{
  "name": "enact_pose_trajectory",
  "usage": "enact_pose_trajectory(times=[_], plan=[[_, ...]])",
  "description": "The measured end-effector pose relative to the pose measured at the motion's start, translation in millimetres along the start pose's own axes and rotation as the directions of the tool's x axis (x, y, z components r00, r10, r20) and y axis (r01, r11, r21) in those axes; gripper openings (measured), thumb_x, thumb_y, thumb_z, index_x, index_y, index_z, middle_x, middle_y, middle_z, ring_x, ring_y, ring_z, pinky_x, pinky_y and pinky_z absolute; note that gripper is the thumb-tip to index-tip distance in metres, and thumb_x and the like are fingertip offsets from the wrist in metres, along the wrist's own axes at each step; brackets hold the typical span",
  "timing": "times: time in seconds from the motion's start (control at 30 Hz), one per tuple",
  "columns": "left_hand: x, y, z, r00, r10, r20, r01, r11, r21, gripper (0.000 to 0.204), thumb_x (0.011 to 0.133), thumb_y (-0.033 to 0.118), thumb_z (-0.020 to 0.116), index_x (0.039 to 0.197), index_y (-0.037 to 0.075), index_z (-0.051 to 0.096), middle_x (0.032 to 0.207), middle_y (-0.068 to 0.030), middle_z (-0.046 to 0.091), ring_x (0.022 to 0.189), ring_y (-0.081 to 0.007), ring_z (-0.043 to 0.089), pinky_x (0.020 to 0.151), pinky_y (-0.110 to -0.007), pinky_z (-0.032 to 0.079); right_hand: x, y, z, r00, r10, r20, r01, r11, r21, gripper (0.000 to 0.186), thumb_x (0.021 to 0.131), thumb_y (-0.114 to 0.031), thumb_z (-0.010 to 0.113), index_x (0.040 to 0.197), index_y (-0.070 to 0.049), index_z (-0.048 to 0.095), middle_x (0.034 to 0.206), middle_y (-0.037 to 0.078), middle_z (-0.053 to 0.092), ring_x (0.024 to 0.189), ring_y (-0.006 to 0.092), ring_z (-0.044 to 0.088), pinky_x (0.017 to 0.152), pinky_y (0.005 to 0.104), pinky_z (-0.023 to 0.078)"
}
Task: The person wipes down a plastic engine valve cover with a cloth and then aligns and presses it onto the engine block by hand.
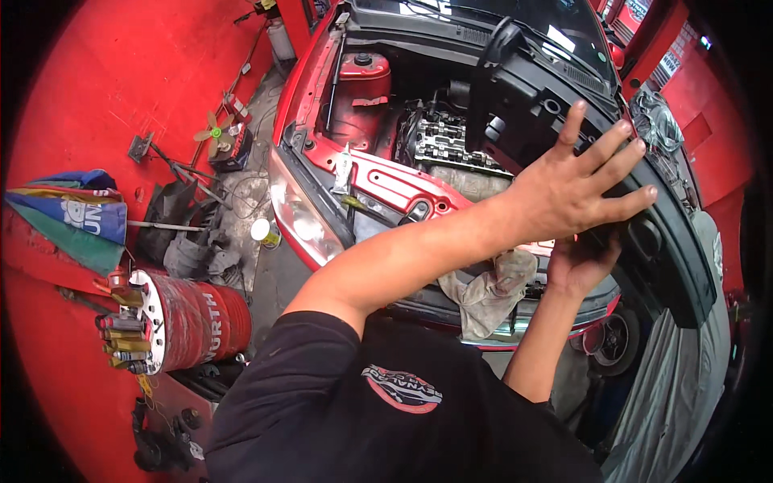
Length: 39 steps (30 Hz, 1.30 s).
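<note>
A long black moulded plastic panel [676,258] is held up at a slant over the right side of the open engine bay. My left hand [576,185] reaches across to it with the fingers spread; whether the palm presses on it cannot be seen. Below, my right hand [581,266] supports the panel from its near side with fingers bent against it, partly hidden by the left hand. Behind the panel lies the exposed engine [455,141], its camshafts showing.
A white tube [342,171] stands on the red front crossmember [386,173]. A stained cloth [493,294] drapes over the bumper. To the left are a drum [205,314] holding several bottles, a folded umbrella [80,217] and a small tub [264,233]. A wheel [613,344] lies at right.
</note>
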<state>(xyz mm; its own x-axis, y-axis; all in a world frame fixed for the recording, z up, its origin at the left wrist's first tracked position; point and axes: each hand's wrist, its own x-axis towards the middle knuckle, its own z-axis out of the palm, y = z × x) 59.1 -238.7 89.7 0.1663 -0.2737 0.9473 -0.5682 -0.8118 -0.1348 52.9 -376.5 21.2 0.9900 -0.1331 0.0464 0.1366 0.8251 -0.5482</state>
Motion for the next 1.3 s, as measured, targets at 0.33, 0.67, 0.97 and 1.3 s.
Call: enact_pose_trajectory(times=[0.33, 0.67, 0.97, 1.3], plan=[[-10, -68, 80, 0.979, -0.143, 0.145, 0.138, 0.989, 0.044, 0.039, 0.082, 0.018, 0.062, 0.119, 0.004, 0.059, 0.123, -0.0211, 0.057, 0.12, -0.0382, 0.052, 0.096, -0.07, 0.037, 69, 56, -25, 0.967, -0.054, -0.248, -0.012, 0.966, -0.257, 0.053, 0.093, -0.049, 0.059, 0.133, -0.016, 0.057, 0.13, 0.006, 0.061, 0.121, 0.0251, 0.054, 0.105, 0.0529, 0.041], [-59, -165, 162, 0.868, -0.254, 0.426, 0.225, 0.967, 0.118, 0.058, 0.074, 0.011, 0.067, 0.131, 0.004, 0.055, 0.133, -0.0224, 0.053, 0.128, -0.0382, 0.048, 0.103, -0.067, 0.032, 193, 183, -55, 0.96, 0.043, -0.276, -0.056, 0.998, -0.038, 0.046, 0.095, -0.034, 0.057, 0.129, -0.003, 0.057, 0.126, 0.011, 0.062, 0.117, 0.0267, 0.059, 0.104, 0.042, 0.045], [-90, -278, 146, 0.81, -0.304, 0.501, 0.278, 0.952, 0.127, 0.073, 0.075, 0.03, 0.08, 0.139, 0.009, 0.051, 0.136, -0.015, 0.054, 0.131, -0.0332, 0.046, 0.108, -0.059, 0.031, 253, 274, -108, 0.892, 0.091, -0.443, -0.078, 0.996, 0.046, 0.048, 0.084, -0.017, 0.071, 0.127, -0.004, 0.056, 0.119, 0.007, 0.059, 0.106, 0.0232, 0.061, 0.091, 0.0415, 0.053], [-259, -431, 201, 0.132, -0.806, 0.576, 0.989, 0.144, -0.025, 0.051, 0.099, 0.04, 0.062, 0.127, -0.001, 0.059, 0.099, -0.0162, 0.073, 0.091, -0.0228, 0.07, 0.084, -0.035, 0.055, 251, 312, -145, 0.845, -0.127, -0.519, -0.005, 0.969, -0.246, 0.035, 0.084, -0.005, 0.069, 0.117, -0.001, 0.061, 0.112, 0.005, 0.061, 0.102, 0.0172, 0.058, 0.093, 0.0344, 0.048]])
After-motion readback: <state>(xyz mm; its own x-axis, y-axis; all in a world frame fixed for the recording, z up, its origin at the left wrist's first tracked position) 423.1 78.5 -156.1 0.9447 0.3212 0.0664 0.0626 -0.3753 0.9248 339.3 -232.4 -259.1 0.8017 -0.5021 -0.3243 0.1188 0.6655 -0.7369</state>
